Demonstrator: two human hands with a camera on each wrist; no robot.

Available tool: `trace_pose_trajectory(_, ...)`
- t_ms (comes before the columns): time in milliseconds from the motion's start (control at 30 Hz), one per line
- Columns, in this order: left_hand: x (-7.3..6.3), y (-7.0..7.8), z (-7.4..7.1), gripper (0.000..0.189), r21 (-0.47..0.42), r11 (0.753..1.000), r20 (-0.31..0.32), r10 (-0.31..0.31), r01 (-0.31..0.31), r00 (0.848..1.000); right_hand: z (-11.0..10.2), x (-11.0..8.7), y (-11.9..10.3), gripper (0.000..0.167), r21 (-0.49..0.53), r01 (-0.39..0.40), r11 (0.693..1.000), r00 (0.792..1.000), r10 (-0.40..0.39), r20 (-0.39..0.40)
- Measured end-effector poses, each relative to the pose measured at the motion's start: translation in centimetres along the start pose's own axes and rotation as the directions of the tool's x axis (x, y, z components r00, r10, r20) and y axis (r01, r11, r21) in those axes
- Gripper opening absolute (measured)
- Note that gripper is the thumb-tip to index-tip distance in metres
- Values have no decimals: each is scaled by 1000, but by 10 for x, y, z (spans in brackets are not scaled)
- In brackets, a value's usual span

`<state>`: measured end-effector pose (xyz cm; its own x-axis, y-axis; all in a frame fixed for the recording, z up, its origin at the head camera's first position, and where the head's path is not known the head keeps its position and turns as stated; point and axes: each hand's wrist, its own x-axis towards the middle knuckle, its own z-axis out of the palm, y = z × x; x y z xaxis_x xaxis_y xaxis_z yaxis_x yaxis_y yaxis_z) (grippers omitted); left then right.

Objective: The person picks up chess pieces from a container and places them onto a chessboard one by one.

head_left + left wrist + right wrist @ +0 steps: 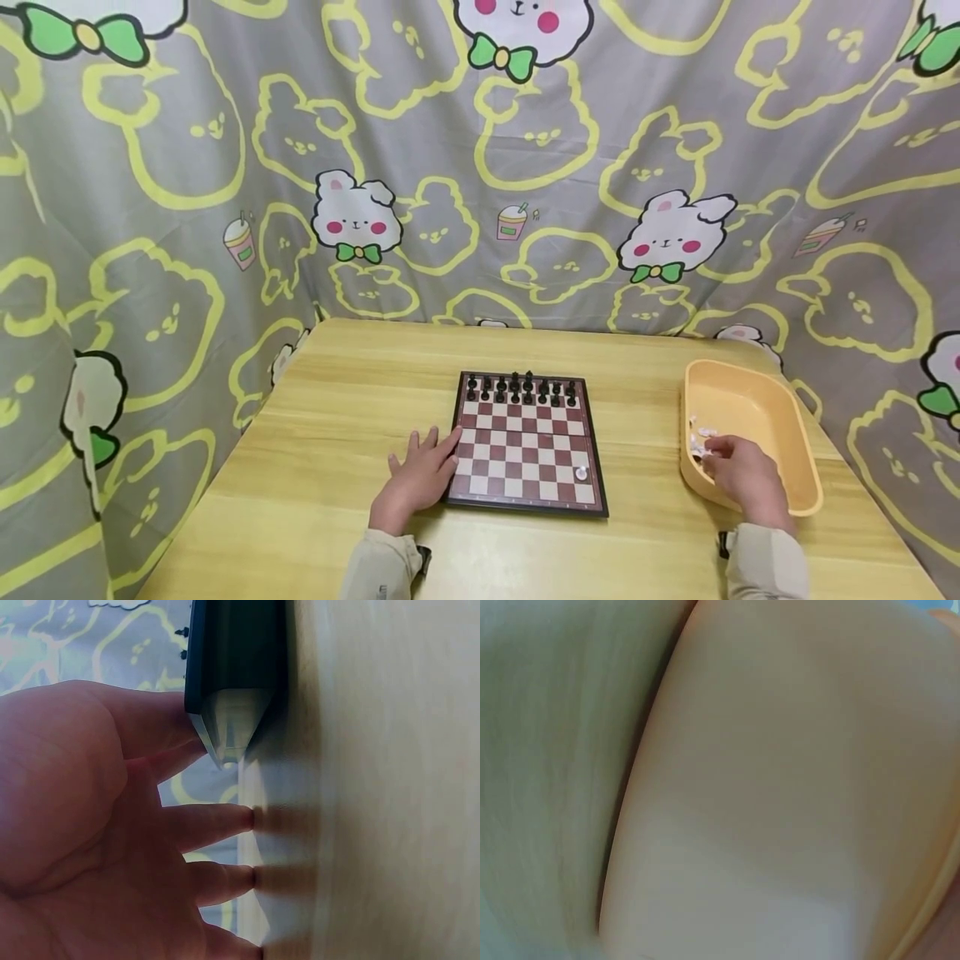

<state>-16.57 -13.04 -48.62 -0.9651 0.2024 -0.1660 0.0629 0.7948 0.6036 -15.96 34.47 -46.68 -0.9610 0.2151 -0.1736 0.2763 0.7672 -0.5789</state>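
A chessboard [525,454] lies on the table with two rows of black chess pieces [521,389] along its far side. One white chess piece [581,473] stands near its close right corner. My left hand [417,475] rests spread at the board's left edge; in the left wrist view, the thumb side of the left hand [90,802] touches the board's side [238,652] and the other fingertips meet the tabletop. Inside the orange bin, my right hand [746,479] reaches white chess pieces [697,442] with bent fingers. Whether it pinches one is hidden.
The orange bin [765,400] stands at the table's right side; its outer wall [765,787] fills most of the right wrist view. Wooden tabletop [337,400] lies around the board. A patterned curtain [442,150] hangs behind and at both sides.
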Motion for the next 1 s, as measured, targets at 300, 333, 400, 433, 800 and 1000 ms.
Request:
trace_pose_trajectory(300, 0, -1, 1, 49, 3, 1000, -8, 10, -10, 1000, 2, -1, 1, 37, -5, 7, 1000, 999, -7, -48)
trace_pose_trajectory(333, 0, -1, 1, 49, 2, 1000, -8, 10, -10, 1000, 3, -1, 1, 38, -5, 4, 1000, 998, -4, -57)
trace_pose_trajectory(400, 0, -1, 1, 49, 0, 1000, -7, 9, -9, 1000, 3, -1, 1, 38, -4, -4, 1000, 997, 3, -76)
trace_pose_trajectory(433, 0, -1, 1, 49, -1, 1000, -6, 8, -8, 1000, 3, -1, 0, 39, -3, -7, 1000, 997, 7, -83)
trace_pose_trajectory(800, 1, -1, 0, 49, -1, 1000, 0, 1, -1, 1000, 3, -1, -2, 39, 23, -18, 1000, 993, 20, -114)
trace_pose_trajectory(1000, 0, -2, 1, 49, 1, 1000, 0, 2, -2, 1000, 4, -2, -2, 39, 30, -20, 999, 989, 24, -146)
